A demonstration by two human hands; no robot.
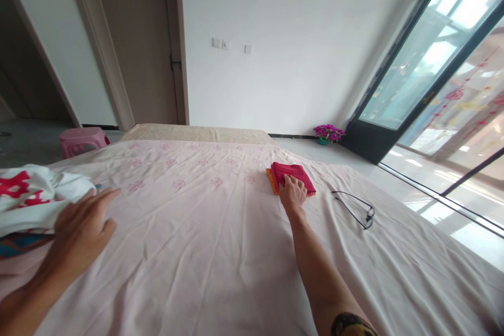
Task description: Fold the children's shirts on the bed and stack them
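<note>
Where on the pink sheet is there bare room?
The pale pink floral sheet is barest between the left hand and right hand; another free patch lies nearer the camera than the black-framed glasses. Crowded: the left side, white-and-red fabric by the left hand; right of centre, folded red cloth over orange cloth under the right hand.

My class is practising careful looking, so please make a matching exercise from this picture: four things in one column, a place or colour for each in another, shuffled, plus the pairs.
Column 1
1. Folded red cloth
2. Glasses
3. Stool
4. Purple flowers

Column 2
A. On the floor near the glass door
B. Under the right hand
C. Black, lying on the pale pink sheet
D. Pink, beyond the white-and-red cloth

Pairs: 1-B, 2-C, 3-D, 4-A
</note>
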